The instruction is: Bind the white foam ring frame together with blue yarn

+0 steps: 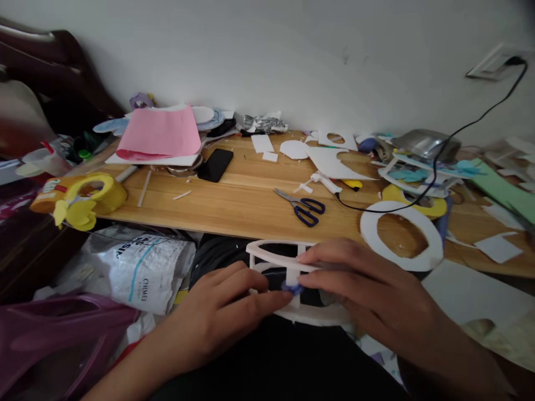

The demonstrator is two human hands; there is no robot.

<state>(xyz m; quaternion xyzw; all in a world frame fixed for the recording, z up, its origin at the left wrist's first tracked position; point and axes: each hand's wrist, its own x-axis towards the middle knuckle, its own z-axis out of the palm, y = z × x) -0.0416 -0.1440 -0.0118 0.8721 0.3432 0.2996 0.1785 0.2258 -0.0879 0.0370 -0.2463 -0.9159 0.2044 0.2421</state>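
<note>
Above my lap rests a white frame [273, 255], seemingly of foam board, with two curved rings joined by short upright strips. My left hand [221, 303] is closed around its left side, and the tip of one finger touches a small crumpled blue-purple piece [293, 288] on an upright strip. From the right, my right hand [368, 278] grips the frame, with fingers on the upper ring and beside the same strip. Parts of the lower ring are hidden behind both hands.
Blue-handled scissors [308, 209] lie on the wooden table [242, 206] near a white glue gun [325, 181] with a black cord. A phone [215, 165], pink sheet [161, 133], white ring [401, 236] and paper scraps surround them. A yellow ring [98, 192] sits left.
</note>
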